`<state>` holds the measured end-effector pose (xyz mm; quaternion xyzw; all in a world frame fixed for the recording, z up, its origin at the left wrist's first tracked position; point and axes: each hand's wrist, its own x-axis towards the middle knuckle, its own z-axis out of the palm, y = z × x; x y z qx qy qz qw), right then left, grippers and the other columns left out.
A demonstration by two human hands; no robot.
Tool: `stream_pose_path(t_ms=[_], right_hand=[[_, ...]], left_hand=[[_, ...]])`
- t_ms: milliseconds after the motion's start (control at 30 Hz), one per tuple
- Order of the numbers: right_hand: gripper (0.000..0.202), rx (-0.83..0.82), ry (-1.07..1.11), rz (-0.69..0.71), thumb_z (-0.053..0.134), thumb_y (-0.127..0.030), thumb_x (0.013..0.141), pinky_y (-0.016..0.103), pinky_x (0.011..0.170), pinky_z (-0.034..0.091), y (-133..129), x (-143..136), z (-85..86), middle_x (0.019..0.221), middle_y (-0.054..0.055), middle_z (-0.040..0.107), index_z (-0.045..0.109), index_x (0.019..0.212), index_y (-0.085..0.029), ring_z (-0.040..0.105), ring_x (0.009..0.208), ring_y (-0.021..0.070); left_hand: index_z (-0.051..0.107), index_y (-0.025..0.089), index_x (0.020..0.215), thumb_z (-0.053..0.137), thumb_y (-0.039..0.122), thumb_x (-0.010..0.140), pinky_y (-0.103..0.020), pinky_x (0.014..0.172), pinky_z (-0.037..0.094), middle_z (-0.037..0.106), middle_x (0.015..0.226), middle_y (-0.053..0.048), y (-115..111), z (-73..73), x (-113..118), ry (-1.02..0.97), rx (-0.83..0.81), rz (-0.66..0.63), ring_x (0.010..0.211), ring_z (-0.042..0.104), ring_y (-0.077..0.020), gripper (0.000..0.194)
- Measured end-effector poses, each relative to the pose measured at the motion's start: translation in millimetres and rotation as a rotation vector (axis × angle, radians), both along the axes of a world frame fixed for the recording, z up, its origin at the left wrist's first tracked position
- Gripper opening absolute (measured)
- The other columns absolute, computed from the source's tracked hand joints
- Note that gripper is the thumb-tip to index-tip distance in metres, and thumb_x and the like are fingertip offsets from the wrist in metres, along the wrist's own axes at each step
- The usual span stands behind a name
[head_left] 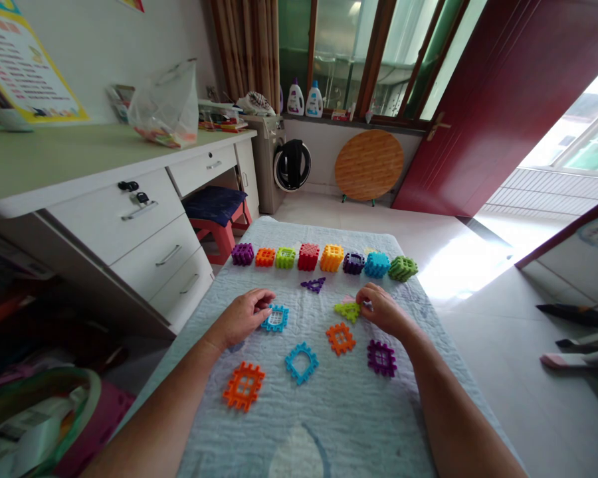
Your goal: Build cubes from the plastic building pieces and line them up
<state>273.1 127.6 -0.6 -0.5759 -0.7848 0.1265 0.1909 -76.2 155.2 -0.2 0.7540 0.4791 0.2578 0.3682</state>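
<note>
My left hand is closed, its fingertips at the left edge of a blue square building tile with a white lattice centre. On the right, my right hand pinches the corner of a lime-green triangular building tile. Nearer me lie a blue tile with an open centre, a small orange tile, a purple tile and a larger orange tile. A dark purple triangular tile lies farther off, between my hands.
Behind the tiles, a row of colour-sorted stacks, such as the red stack, crosses the cloth-covered table. A white desk and a stool stand left; a washing machine and a red door are beyond.
</note>
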Motion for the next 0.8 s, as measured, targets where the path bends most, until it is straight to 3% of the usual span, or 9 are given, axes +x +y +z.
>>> stream_pose_path(t_ms=[567, 800], right_hand=[[0.011, -0.038, -0.015, -0.081, 0.049, -0.009, 0.07, 0.024, 0.065, 0.034, 2.7, 1.8, 0.1, 0.074, 0.001, 0.051, 0.054, 0.075, -0.017, 0.046, 0.068, 0.0133], [0.042, -0.058, -0.07, 0.013, 0.049, -0.004, 0.07, 0.029, 0.085, 0.037, -5.7, -2.1, 4.3, 0.101, 0.007, 0.054, 0.058, 0.108, -0.019, 0.049, 0.095, 0.0186]], left_hand=[[0.064, 0.019, 0.104, 0.056, 0.026, 0.073, -0.033, 0.088, 0.05, 0.067, 0.107, -0.007, 0.1, 1.6, 1.3, -0.005, 0.002, 0.014, 0.095, 0.063, -0.0213, 0.032], [0.064, 0.019, 0.105, 0.055, 0.026, 0.075, -0.033, 0.088, 0.05, 0.067, 0.108, -0.007, -0.2, 0.3, 0.5, 0.002, 0.01, 0.007, 0.095, 0.063, -0.0211, 0.032]])
